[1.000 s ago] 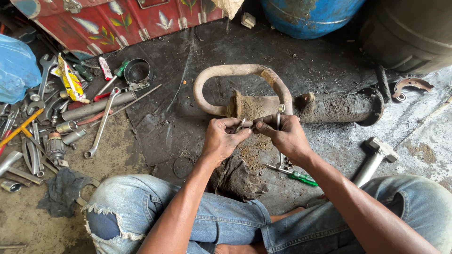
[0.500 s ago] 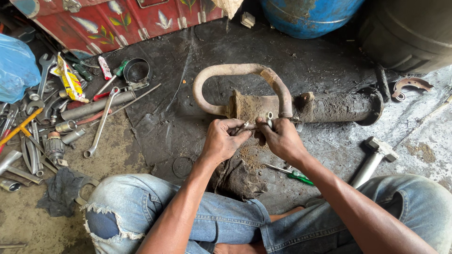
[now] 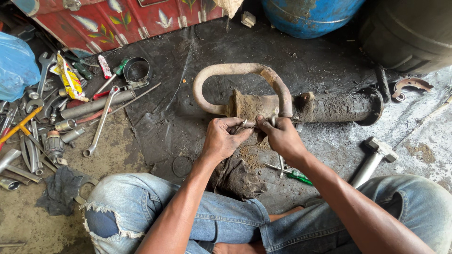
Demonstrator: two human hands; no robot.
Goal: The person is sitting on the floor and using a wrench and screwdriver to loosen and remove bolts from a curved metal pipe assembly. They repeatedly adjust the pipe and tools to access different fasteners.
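A rusty, mud-caked exhaust muffler with a curved rusty pipe lies on a dark mat before me. My left hand and my right hand meet just in front of the muffler's bracket. Both pinch a small metal part between their fingertips. What the part is exactly I cannot make out. A dirty rag lies under my hands, by my knees.
Wrenches, sockets and other tools are scattered at the left. A green-handled screwdriver and a hammer lie at my right. A blue drum and a red painted panel stand at the back.
Both hands have shifted slightly toward the muffler and kept working the small part between the fingertips. Nothing else has moved.
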